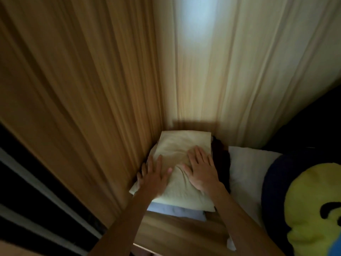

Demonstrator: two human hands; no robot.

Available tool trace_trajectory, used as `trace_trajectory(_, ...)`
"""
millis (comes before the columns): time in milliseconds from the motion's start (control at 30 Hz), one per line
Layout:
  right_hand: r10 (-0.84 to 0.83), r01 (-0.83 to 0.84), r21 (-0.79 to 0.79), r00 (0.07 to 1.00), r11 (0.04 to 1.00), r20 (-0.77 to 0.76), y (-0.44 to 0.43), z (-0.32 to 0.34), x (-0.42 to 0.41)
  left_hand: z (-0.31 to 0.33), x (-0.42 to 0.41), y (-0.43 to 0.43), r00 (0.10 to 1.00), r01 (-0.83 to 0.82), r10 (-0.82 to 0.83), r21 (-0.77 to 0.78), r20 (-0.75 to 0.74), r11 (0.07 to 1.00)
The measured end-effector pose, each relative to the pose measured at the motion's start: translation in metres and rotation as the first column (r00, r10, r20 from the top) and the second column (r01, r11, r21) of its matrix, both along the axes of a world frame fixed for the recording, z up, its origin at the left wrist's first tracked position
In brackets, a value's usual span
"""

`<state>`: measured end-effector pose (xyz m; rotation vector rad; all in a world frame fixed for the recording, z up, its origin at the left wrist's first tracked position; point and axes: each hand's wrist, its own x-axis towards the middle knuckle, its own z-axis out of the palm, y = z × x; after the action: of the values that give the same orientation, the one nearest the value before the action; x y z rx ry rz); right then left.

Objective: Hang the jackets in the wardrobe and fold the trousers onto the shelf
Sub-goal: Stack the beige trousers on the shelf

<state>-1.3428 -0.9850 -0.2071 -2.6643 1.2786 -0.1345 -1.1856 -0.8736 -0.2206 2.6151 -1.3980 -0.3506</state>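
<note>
We press the folded trousers [181,163] flat on the shelf [177,231].
Our left hand [154,179] and right hand [201,169] lie palm-down with straight fingers on the cream trousers, which top a stack in the wardrobe's corner, beside a dark garment [221,159].

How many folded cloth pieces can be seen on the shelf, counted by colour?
Cream: 1, top of the stack, under the left hand and right hand
Light blue: 1, beneath it
Dark: 1, right of the stack
White: 1, further right
Navy with yellow-green print: 1
Total: 5
</note>
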Motion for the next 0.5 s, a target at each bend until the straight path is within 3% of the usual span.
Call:
trace_trajectory(100,0.003,-0.003,0.024,1.0,1.0,0.015,0.009,0.007,0.002,0.011,-0.004,0.011,1.0,-0.009,0.01,-0.042,0.023,0.999)
trace_trajectory(233,0.004,-0.021,0.089,0.984,0.996,0.179,0.032,0.019,0.008,0.03,-0.009,0.026,0.984,-0.041,-0.004,-0.25,-0.178,0.967)
trace_trajectory(333,0.061,-0.127,0.137,0.91,0.982,0.41,0.059,0.034,0.019,0.059,-0.016,0.045,0.901,-0.107,-0.129,-0.5,-0.415,0.86)
trace_trajectory(500,0.258,-0.369,0.085,0.779,0.925,0.571,0.117,0.065,0.036,0.104,-0.018,0.083,0.847,-0.13,-0.234,-0.613,-0.478,0.779)
